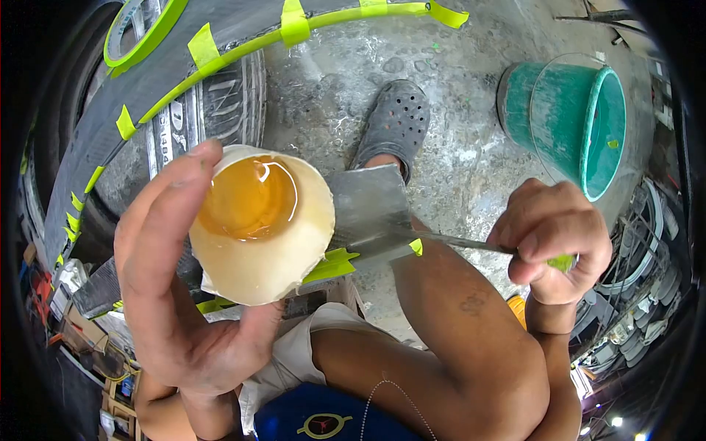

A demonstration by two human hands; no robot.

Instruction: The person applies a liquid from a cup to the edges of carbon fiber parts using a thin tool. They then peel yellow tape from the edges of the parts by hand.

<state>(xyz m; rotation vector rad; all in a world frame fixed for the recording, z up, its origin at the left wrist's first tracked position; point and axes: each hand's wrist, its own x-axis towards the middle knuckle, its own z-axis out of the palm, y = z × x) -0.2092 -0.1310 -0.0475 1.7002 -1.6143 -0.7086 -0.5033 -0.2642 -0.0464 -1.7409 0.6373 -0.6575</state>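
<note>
My left hand (169, 309) is wrapped around a pale, cut-down plastic cup (257, 268) tilted toward me. Amber, syrupy liquid (246, 197) lies inside it. In my closed right hand (559, 231) is a putty knife, its wide grey blade (368, 202) pointing left beside the cup. The fingers hide most of the handle, and a bit of yellow-green shows between them. A scrap of yellow-green tape (417, 248) shows at the blade's lower edge. More yellow-green tape (331, 266) lies just below the cup.
A dark curved panel (243, 33) edged with yellow-green tape runs along the upper left, with a tape roll (143, 33) on it. Behind it is a tire (228, 103). A green bucket (551, 110) stands at right. My foot in a grey clog (397, 121) rests on the concrete floor.
</note>
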